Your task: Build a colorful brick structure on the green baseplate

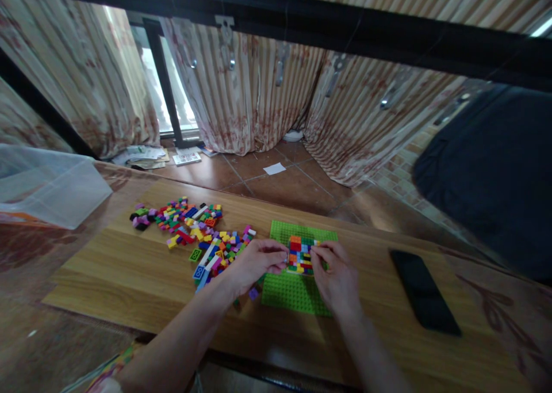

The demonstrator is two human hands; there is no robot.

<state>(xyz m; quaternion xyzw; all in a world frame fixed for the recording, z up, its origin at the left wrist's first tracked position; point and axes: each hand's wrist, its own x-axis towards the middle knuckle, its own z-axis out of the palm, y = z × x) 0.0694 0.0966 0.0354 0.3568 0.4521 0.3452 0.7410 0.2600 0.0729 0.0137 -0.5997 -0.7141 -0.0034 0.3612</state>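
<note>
A green baseplate (293,298) lies on the wooden board, with a patch of multicoloured building bricks (301,258) on its upper middle. An orange brick (295,242) stands at that patch's far left corner. My left hand (261,260) is at the left edge of the patch, thumb and fingers pinched together; whatever is between them is too small to name. At the right edge, my right hand (336,272) has its fingers closed against the bricks, and its fingertips hide what they grip. Loose bricks (198,232) of many colours are heaped left of the baseplate.
The wooden board (129,283) carries a black phone (425,292) on the right. A clear plastic bin (56,191) stands at the far left. Beyond are striped curtains (241,105), papers (144,156) on the tiled floor, and a dark rounded object (491,180) at right.
</note>
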